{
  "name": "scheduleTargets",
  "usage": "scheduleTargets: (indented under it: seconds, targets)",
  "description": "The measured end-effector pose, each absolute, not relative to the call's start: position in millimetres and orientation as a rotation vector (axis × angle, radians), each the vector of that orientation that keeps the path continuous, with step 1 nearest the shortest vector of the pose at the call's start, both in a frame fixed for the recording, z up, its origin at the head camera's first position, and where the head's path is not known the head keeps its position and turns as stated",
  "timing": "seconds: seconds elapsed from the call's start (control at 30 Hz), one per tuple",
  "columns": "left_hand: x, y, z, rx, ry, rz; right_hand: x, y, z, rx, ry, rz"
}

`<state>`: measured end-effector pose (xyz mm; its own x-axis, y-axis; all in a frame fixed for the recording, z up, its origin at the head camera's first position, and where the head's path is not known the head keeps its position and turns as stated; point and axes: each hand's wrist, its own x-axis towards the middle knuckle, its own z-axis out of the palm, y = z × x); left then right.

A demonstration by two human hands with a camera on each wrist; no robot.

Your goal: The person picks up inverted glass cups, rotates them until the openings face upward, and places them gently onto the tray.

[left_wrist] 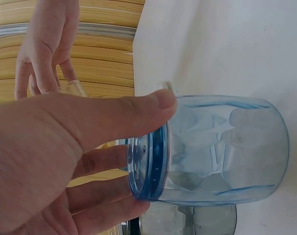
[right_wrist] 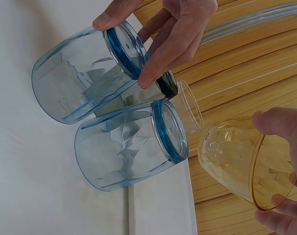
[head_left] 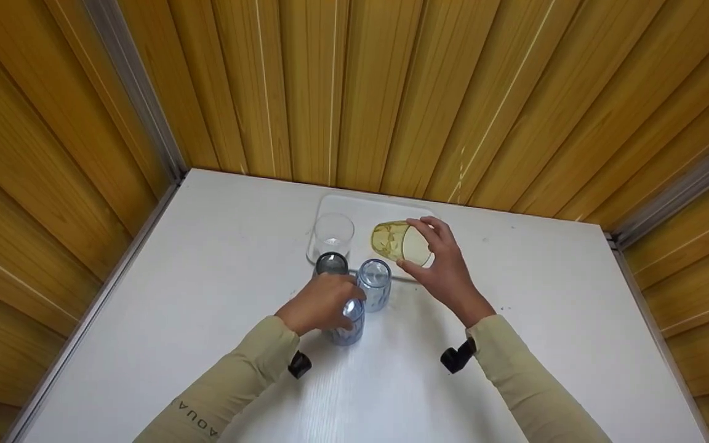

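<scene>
My left hand [head_left: 322, 301] grips a blue glass [left_wrist: 226, 152] around its base, thumb on one side and fingers on the other; the glass is upside down on the table. Close beside it are a second upside-down blue glass [head_left: 375, 288] and a dark grey glass [head_left: 332, 263], partly hidden behind my left hand. In my right hand [head_left: 451, 271] a yellow glass [head_left: 390, 241] lies tilted on its side, held near its wide rim between thumb and fingers, over the white tray [head_left: 360, 206]. A clear glass [head_left: 334, 229] stands on the tray's left part.
The white table [head_left: 237, 258] carries everything. Wood-patterned walls [head_left: 379, 92] rise behind it and at both sides, with metal profiles [head_left: 139, 80] at the corners. The tray lies near the back wall, and the blue and grey glasses stand along its front edge.
</scene>
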<state>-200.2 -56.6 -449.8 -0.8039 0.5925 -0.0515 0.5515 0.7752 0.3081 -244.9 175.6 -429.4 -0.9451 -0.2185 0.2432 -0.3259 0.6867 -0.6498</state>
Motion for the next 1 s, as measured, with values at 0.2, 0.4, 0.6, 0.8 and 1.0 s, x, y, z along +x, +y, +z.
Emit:
scheduleTargets:
  seconds: [0.2, 0.4, 0.6, 0.8, 1.0]
  targets:
    - [-199.8, -56.2, -448.3, 0.892, 2.816, 0.446, -246.3, 174.9, -429.3, 0.441, -2.766, 1.085]
    - [-199.6, -55.2, -447.9, 0.888, 2.813, 0.448, -247.5, 175.5, -430.9, 0.443, -2.784, 1.056]
    - [-198.9, -55.3, -447.1, 0.949, 2.849, 0.430, -250.0, 177.2, -433.3, 0.467, -2.763, 1.043]
    - [-198.6, -53.5, -448.2, 0.933, 2.848, 0.425, -251.5, 176.9, -434.3, 0.473, -2.773, 1.024]
    - [-199.0, -51.9, -448.5, 0.911, 2.842, 0.432, -253.2, 176.8, -433.4, 0.483, -2.784, 1.020]
